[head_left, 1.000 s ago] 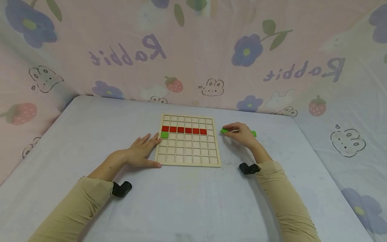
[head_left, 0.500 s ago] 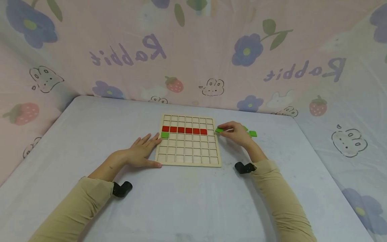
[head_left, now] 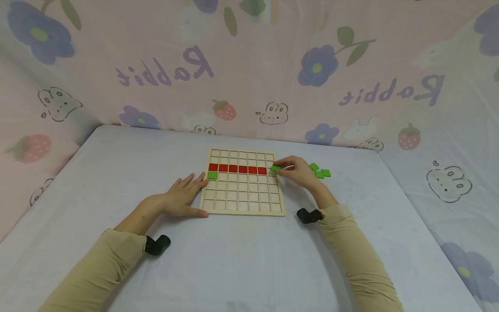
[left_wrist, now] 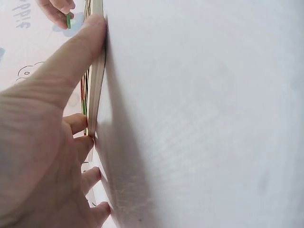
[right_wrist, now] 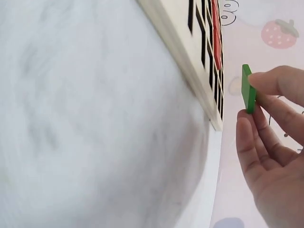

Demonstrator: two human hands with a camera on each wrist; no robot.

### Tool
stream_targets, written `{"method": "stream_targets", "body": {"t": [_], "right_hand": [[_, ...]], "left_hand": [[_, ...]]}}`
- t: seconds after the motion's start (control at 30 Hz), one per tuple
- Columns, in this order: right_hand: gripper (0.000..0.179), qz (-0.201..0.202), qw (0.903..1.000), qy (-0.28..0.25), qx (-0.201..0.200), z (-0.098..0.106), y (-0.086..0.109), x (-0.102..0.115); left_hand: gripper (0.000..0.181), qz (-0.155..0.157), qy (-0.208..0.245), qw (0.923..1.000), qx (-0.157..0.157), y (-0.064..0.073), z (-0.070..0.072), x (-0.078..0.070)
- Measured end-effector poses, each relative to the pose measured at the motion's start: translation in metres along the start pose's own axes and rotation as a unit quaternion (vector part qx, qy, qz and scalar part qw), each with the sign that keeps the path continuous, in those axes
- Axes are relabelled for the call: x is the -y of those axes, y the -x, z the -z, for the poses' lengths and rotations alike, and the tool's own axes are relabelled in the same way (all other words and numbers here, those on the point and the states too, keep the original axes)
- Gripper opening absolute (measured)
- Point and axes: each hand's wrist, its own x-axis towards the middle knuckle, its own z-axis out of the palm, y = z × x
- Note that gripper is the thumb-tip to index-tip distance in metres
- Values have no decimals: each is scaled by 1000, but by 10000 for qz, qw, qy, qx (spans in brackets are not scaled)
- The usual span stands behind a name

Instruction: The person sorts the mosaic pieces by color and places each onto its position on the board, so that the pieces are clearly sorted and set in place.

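Note:
A wooden grid board [head_left: 243,212] lies on the table, one row partly filled with several red square tiles [head_left: 233,168]. Below that row's left end, a green tile [head_left: 212,175] sits in a cell. My left hand [head_left: 177,199] rests spread at the board's left side, its thumb along the front corner in the left wrist view. Over the board's right edge, level with the red row, my right hand [head_left: 297,172] pinches another green square tile [right_wrist: 247,89] between thumb and fingers. That tile is tilted and held above the board in the right wrist view.
Several loose green tiles [head_left: 325,173] lie on the table right of the board, just beyond the right hand. A pale cloth [head_left: 241,260] covers the table. Behind it hangs a pink printed curtain [head_left: 241,78]. Black wrist-worn pieces [head_left: 157,245] stick out by both cuffs.
My right hand has moved left with the green tile, from beside the board to over its right edge. More of the loose green tiles show behind it. The left hand has stayed put.

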Motion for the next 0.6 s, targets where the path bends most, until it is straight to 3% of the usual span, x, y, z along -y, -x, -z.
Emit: {"method": "stream_targets", "body": {"t": [0.6], "right_hand": [[32,55,9998,-112,186,-15,-12,20]], "left_hand": [[97,16,62,10000,24,1,1,0]]}}
